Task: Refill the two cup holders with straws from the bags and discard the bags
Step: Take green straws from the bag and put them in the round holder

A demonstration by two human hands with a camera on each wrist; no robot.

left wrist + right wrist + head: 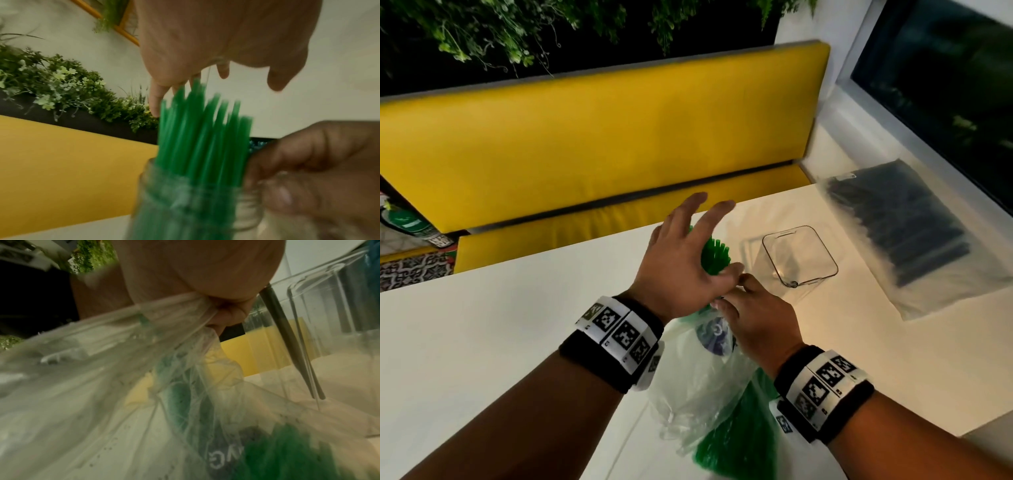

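Straws (715, 257): green bunch sticking out of bag (709, 377), under left palm
Left hand (681, 260): fingers spread, gripping nothing
Right hand (756, 322): pinching bag mouth
Cup holder (799, 257): clear, just beyond right hand

Bare forearms; each wrist wears a black band (599, 359) with white square-coded tags

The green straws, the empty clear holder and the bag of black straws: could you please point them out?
green straws (715, 256): head view, their exposed tips.
empty clear holder (812, 229): head view, its far rim.
bag of black straws (893, 219): head view, its middle.
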